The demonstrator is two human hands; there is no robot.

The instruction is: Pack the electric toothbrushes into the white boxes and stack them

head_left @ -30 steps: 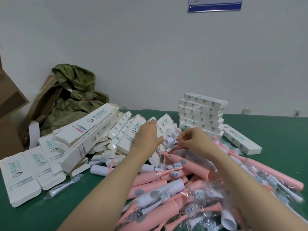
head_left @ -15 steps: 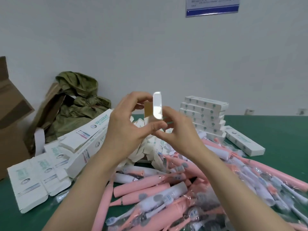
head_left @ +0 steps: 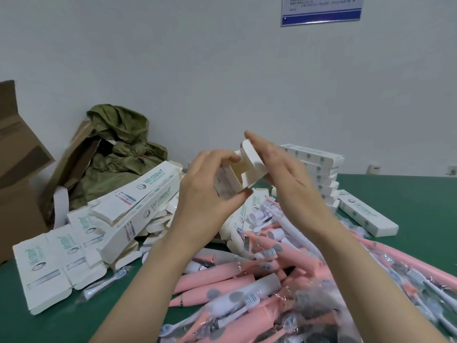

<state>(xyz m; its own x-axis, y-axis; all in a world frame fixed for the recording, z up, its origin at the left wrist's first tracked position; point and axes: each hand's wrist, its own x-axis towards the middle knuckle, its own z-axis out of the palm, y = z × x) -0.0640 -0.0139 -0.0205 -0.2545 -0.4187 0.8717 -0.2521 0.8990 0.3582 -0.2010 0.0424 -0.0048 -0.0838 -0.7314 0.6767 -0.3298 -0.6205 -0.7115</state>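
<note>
Nearest: pink and white toothbrushes (head_left: 230, 276), lying heaped on the green worktop (head_left: 420, 194). To the left: flattened boxes (head_left: 61, 251), sprawling in a pile. Above the heap: left hand (head_left: 205, 194) gripping a white box (head_left: 228, 181) in the air; right hand (head_left: 284, 169), fingers straight, pressing on its end flap. Behind: stack of closed boxes (head_left: 319, 167) standing near the wall; olive bag (head_left: 121, 149) slumping far left.

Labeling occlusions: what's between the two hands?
Head view: one white box, end flap open. The left hand grips it; the right hand, held flat, touches the flap.
</note>
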